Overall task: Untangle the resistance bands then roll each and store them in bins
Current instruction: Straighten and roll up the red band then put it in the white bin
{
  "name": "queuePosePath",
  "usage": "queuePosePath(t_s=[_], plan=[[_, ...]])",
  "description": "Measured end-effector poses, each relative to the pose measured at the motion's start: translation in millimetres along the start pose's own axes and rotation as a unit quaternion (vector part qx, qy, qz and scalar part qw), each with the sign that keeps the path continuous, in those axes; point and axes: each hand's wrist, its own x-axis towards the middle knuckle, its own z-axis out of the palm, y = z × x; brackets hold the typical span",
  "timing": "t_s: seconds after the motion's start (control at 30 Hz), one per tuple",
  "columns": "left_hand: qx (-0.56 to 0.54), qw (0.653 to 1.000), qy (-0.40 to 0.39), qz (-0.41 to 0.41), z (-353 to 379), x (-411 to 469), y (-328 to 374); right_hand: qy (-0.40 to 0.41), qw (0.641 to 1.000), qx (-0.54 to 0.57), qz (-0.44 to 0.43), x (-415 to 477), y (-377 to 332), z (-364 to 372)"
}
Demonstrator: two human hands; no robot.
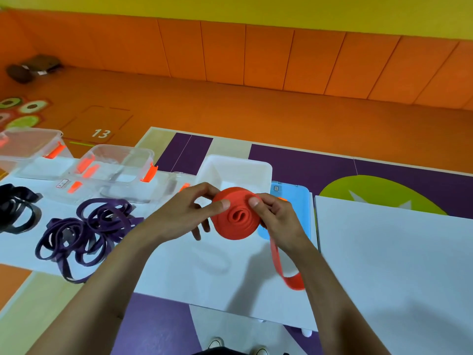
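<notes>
A red resistance band [236, 216] is wound into a thick coil held above the white table [384, 252]. My left hand [184, 213] grips the coil's left side, thumb on its face. My right hand [276, 221] grips its right side, thumb on top. A loose red tail hangs down under my right wrist and loops near the table. A tangled purple band [84, 234] lies at the left, and a black band [18, 211] lies at the far left edge. A white bin [235, 170] stands just behind the coil.
Two clear bins [120, 160] [30, 144] with orange latches stand at the back left, with clear lids beside them. A blue lid [294, 201] lies right of the white bin. A gap between two tabletops runs at the right. Orange floor and padded wall lie beyond.
</notes>
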Motion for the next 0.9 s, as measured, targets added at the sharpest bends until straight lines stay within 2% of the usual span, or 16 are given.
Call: queuePosePath(t_s=[0.1, 0.17, 0.27, 0.47, 0.57, 0.7, 0.83, 0.9], plan=[[0.059, 0.998, -0.015, 0.019, -3, 2, 7, -0.027, 1.0, 0.009, 0.003, -1, -4, -1], [0.082, 0.996, -0.041, 0.022, -1, 3, 8, -0.021, 1.0, 0.006, 0.004, -2, -4, -1], [0.089, 0.995, -0.037, 0.031, 6, 2, 4, -0.005, 0.999, 0.031, 0.017, -3, -1, -6], [-0.07, 0.996, 0.021, 0.042, 22, 2, -11, 0.023, 0.998, 0.046, 0.025, -5, 0, -9], [-0.162, 0.985, 0.04, 0.045, 38, 2, -12, 0.065, 0.996, 0.053, 0.019, -4, 1, -6], [-0.262, 0.961, 0.084, 0.031, 48, 5, -14, 0.079, 0.996, 0.039, 0.02, -1, 2, -1], [-0.38, 0.923, 0.059, -0.021, 70, 6, -7, 0.098, 0.992, 0.074, 0.03, 1, 0, -3], [-0.372, 0.926, 0.048, -0.05, 69, 6, -5, 0.091, 0.993, 0.066, 0.036, 2, -4, -6]])
